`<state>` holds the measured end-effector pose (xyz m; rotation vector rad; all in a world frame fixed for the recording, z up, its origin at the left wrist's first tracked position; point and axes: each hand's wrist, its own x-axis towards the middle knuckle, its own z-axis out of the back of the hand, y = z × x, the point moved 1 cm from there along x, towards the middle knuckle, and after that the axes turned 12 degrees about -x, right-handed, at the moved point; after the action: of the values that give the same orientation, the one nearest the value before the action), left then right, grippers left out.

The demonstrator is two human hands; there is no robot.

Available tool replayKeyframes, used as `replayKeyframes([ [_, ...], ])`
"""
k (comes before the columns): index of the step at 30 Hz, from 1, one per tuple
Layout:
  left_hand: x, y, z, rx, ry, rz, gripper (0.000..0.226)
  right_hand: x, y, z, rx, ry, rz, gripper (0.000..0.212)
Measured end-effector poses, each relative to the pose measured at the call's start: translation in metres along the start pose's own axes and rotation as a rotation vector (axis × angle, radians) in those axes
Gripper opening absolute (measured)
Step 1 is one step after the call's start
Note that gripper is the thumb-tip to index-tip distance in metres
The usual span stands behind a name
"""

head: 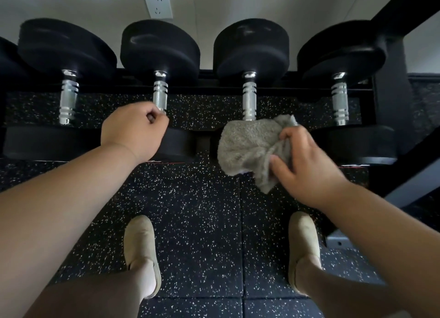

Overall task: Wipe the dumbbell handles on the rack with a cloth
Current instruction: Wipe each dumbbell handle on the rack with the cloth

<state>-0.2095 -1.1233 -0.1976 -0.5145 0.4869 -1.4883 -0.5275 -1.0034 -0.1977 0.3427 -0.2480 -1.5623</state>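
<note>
Several black dumbbells lie across a black rack (388,84), their chrome handles pointing toward me. My left hand (134,133) is curled round the near end of the second handle (160,94). My right hand (307,162) grips a crumpled grey cloth (250,146), which covers the near end of the third handle (249,96) and the near head of that dumbbell. The first handle (68,96) and the fourth handle (339,98) are bare.
Black speckled rubber floor (197,210) lies below the rack, with my two feet in beige shoes (140,246) on it. The rack's slanted black frame (414,172) runs down the right side. A white wall socket (158,5) sits above the dumbbells.
</note>
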Motion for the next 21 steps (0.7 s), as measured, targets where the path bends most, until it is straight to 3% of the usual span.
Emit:
replayKeyframes([
  [6,-0.001,0.0,0.001,-0.011,0.01,0.008,0.021,0.013,0.04,-0.017,-0.055,-0.019,0.111,0.086],
  [12,-0.001,-0.001,0.002,-0.008,0.029,-0.009,0.022,0.014,0.017,-0.004,-0.105,0.065,0.156,0.088],
  [17,-0.001,-0.001,0.002,-0.006,0.028,-0.024,0.022,0.001,-0.028,0.003,-0.104,0.133,0.009,0.085],
  [21,-0.002,-0.001,0.003,-0.003,0.018,-0.017,0.022,0.002,-0.012,-0.015,0.087,0.075,-0.021,0.084],
])
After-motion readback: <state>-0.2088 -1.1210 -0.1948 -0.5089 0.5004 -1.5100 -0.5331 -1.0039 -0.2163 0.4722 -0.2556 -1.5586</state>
